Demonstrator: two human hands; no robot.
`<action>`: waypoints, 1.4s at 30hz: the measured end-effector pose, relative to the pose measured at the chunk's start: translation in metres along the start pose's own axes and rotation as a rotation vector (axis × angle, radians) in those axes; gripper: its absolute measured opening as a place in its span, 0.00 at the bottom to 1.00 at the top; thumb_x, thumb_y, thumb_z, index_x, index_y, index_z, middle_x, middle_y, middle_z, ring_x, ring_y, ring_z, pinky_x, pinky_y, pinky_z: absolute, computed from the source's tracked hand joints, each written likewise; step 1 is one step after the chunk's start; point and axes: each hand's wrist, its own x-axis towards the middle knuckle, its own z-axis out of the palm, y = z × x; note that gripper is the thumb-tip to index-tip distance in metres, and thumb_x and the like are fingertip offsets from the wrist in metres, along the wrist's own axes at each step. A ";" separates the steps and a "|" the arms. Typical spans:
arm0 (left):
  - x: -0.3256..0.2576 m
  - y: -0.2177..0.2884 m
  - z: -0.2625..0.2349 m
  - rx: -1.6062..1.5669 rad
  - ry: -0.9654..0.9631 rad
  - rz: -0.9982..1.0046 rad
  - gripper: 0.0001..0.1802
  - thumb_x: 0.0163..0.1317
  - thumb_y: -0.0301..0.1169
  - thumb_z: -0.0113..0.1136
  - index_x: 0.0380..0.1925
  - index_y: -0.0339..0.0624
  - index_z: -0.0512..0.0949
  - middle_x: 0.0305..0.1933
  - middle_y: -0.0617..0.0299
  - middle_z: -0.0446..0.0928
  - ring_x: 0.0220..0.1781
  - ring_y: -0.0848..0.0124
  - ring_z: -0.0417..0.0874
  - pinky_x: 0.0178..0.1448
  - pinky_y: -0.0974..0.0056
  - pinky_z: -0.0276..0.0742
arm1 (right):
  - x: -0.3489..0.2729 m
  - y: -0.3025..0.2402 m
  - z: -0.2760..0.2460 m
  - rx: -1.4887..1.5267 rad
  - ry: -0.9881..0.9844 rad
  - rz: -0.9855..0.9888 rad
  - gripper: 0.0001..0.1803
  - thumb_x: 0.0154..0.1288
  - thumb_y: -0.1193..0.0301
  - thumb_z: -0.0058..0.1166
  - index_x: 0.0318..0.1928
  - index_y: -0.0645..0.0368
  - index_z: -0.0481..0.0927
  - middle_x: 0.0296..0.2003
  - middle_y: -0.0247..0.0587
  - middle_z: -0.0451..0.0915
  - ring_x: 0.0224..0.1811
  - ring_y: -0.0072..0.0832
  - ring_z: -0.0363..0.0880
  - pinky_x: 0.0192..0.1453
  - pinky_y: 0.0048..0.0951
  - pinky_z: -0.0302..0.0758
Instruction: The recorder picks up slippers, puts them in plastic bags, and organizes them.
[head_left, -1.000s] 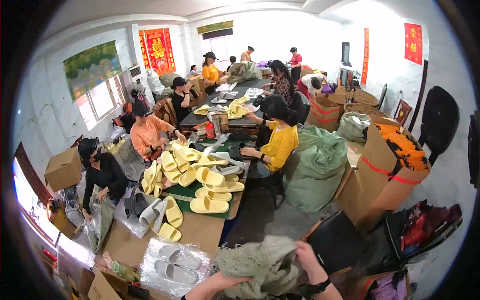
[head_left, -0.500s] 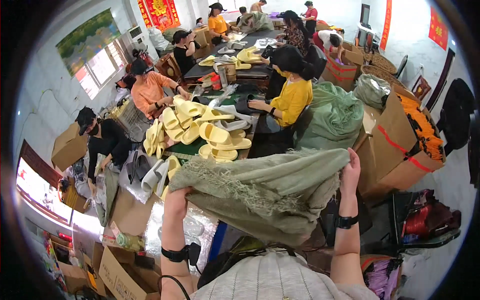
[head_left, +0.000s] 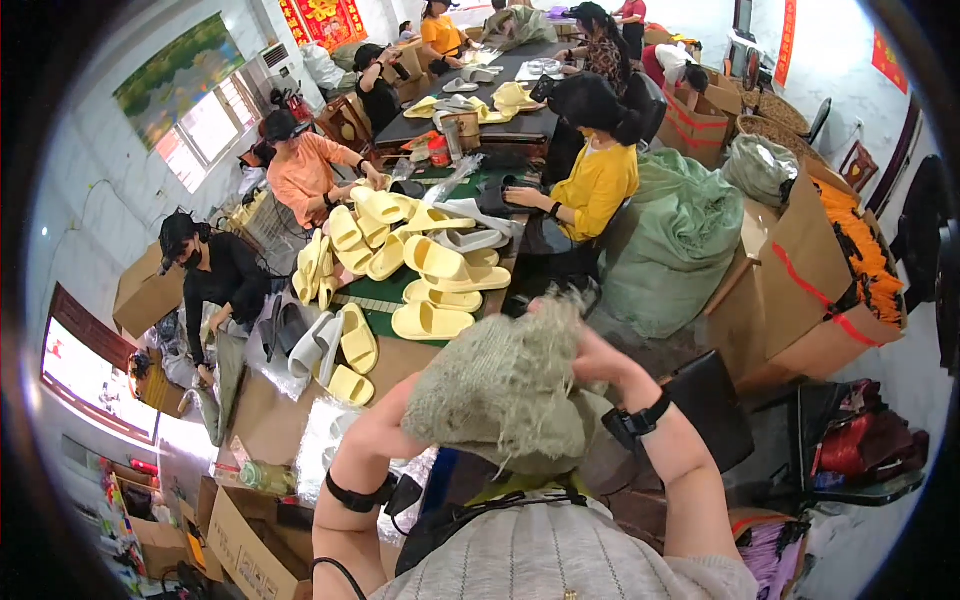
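A frayed, grey-green woven sack point(head_left: 490, 385) is bunched up in front of my chest, its ragged edge with loose threads at the top. My left hand point(head_left: 405, 415) grips its left side, the fingers partly hidden by the cloth. At the upper right of the sack, my right hand point(head_left: 598, 355) is closed on the fabric, somewhat blurred. Just beyond the sack, a pile of pale yellow slippers point(head_left: 440, 265) lies on the table point(head_left: 385, 312). A pair of light grey slippers point(head_left: 316, 347) lies to the left of the sack.
Co-workers sit along both table sides, one in a yellow top point(head_left: 600, 190) nearest on the right. Large green sacks point(head_left: 675, 240) and a cardboard box point(head_left: 790, 270) with orange items stand at right. An open cardboard box point(head_left: 255, 540) is at lower left; a black chair point(head_left: 710, 410) stands by my right arm.
The sack was stretched wide between my hands; now it is gathered into a compact bundle. My right hand has moved inward to the left, and my left hand slightly right and down.
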 end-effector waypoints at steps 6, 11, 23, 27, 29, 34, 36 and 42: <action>-0.060 -0.019 -0.024 -0.062 0.344 0.022 0.24 0.55 0.20 0.56 0.54 0.30 0.73 0.54 0.54 0.77 0.56 0.66 0.75 0.60 0.60 0.70 | 0.006 0.023 -0.021 -0.404 -0.216 0.394 0.10 0.53 0.78 0.54 0.38 0.63 0.80 0.30 0.40 0.81 0.34 0.22 0.74 0.40 0.32 0.74; -0.080 -0.038 -0.061 -0.174 0.622 -0.153 0.20 0.56 0.19 0.54 0.51 0.34 0.76 0.54 0.56 0.77 0.53 0.69 0.78 0.57 0.66 0.72 | 0.054 -0.085 -0.097 -0.633 0.775 -0.118 0.14 0.54 0.83 0.46 0.43 0.65 0.75 0.38 0.53 0.77 0.42 0.45 0.76 0.46 0.36 0.72; -0.071 -0.074 -0.081 0.574 0.697 -0.372 0.26 0.41 0.09 0.53 0.44 0.39 0.79 0.37 0.63 0.81 0.39 0.71 0.81 0.46 0.68 0.76 | 0.054 -0.147 -0.159 -0.587 0.895 -0.280 0.21 0.63 0.79 0.43 0.58 0.71 0.69 0.55 0.47 0.74 0.57 0.28 0.71 0.63 0.27 0.64; -0.062 -0.045 -0.077 0.227 0.638 -0.452 0.23 0.41 0.11 0.55 0.42 0.36 0.79 0.37 0.67 0.79 0.39 0.78 0.79 0.44 0.72 0.74 | 0.065 -0.226 -0.144 -0.741 0.838 -0.208 0.23 0.63 0.79 0.46 0.60 0.70 0.68 0.56 0.48 0.74 0.59 0.31 0.71 0.64 0.29 0.64; -0.059 -0.037 -0.076 0.107 0.590 -0.434 0.23 0.41 0.13 0.56 0.42 0.37 0.79 0.37 0.67 0.79 0.39 0.78 0.78 0.44 0.73 0.73 | 0.067 -0.230 -0.174 -0.559 0.803 -0.388 0.24 0.64 0.77 0.47 0.61 0.69 0.67 0.58 0.49 0.72 0.61 0.33 0.70 0.65 0.29 0.63; -0.073 -0.060 -0.070 -0.501 0.522 -0.385 0.24 0.45 0.20 0.61 0.47 0.36 0.76 0.42 0.67 0.79 0.43 0.77 0.78 0.49 0.73 0.72 | 0.062 -0.201 -0.167 -0.742 0.835 -0.258 0.27 0.63 0.79 0.42 0.64 0.69 0.64 0.62 0.51 0.69 0.65 0.36 0.66 0.69 0.30 0.59; -0.082 -0.091 -0.071 -0.561 0.463 -0.335 0.23 0.48 0.23 0.61 0.49 0.36 0.74 0.45 0.65 0.78 0.45 0.75 0.78 0.51 0.72 0.72 | 0.049 -0.178 -0.175 -0.427 0.698 -0.010 0.30 0.60 0.81 0.39 0.66 0.69 0.61 0.64 0.52 0.66 0.68 0.36 0.62 0.70 0.30 0.57; -0.104 -0.171 -0.067 0.187 0.514 -0.705 0.22 0.49 0.20 0.53 0.48 0.39 0.74 0.44 0.60 0.77 0.47 0.70 0.78 0.50 0.67 0.75 | 0.055 -0.166 -0.079 -0.367 0.419 0.136 0.27 0.60 0.80 0.38 0.63 0.66 0.63 0.57 0.45 0.70 0.60 0.29 0.67 0.65 0.26 0.62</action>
